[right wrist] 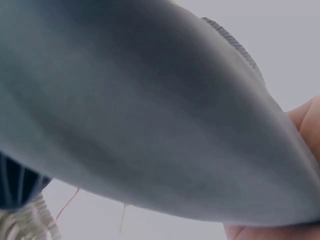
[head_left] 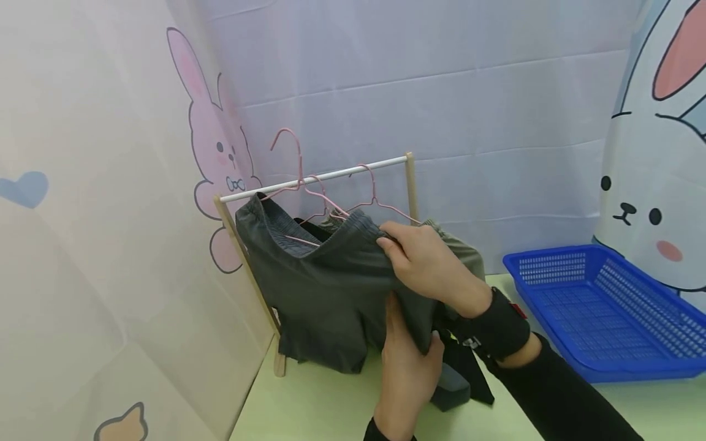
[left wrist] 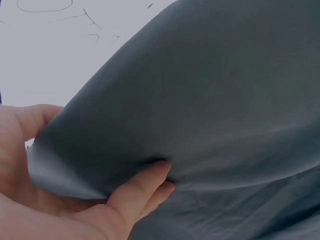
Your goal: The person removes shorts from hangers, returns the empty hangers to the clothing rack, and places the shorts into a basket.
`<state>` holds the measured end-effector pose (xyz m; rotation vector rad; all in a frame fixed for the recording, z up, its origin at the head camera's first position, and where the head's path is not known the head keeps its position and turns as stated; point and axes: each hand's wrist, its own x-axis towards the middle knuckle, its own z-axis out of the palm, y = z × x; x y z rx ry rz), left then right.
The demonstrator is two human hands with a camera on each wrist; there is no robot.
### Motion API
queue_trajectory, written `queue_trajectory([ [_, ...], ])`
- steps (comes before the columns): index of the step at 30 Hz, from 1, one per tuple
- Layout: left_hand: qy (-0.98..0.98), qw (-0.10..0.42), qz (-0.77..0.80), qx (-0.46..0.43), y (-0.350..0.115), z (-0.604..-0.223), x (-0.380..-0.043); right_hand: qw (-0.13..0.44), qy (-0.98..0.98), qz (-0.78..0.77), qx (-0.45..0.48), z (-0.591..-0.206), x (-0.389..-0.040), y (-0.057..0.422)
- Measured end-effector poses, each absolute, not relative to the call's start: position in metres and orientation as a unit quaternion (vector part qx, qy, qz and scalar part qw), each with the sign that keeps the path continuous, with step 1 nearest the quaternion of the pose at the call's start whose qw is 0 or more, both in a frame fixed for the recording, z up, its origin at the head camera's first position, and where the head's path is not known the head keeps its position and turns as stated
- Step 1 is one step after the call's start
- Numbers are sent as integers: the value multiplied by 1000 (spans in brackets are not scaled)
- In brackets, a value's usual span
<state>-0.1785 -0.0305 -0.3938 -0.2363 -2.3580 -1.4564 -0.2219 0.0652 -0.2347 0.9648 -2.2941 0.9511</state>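
A pair of dark grey-green shorts (head_left: 331, 282) with an elastic waistband hangs in front of a small clothes rack. A pink wire hanger (head_left: 300, 159) sits inside the waistband, its hook standing above the rail. My right hand (head_left: 436, 263) pinches the right end of the waistband between thumb and fingers. Lower down, my left hand (head_left: 408, 367) grips the edge of the right leg. In the left wrist view the dark cloth (left wrist: 165, 100) lies between the left thumb and fingers (left wrist: 142, 192). Cloth fills most of the right wrist view and hides much of the right hand (right wrist: 310, 130).
The rack's white rail (head_left: 380, 164) carries more pink hangers (head_left: 374, 199) with a pale olive garment (head_left: 466, 251) behind the shorts. Dark cloth (head_left: 455, 389) hangs below the right wrist. A blue plastic basket (head_left: 584, 361) stands on the pale green table (head_left: 309, 410) at right.
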Motion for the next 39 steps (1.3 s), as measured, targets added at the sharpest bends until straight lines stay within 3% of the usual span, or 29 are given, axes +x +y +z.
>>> queue_trajectory([
  [9,-865,145,-468,-108,-28,-400,-166,237,-837,344,353,-249,-221,103],
  [27,-875,198,-407,-171,-63,-388,-156,220,-846,335,351,-274,-224,168],
  [31,-861,239,-409,-183,-78,-375,-159,212,-852,332,344,-280,-226,177],
  [39,-826,370,-390,-168,-119,-346,-173,212,-858,321,340,-290,-224,194],
])
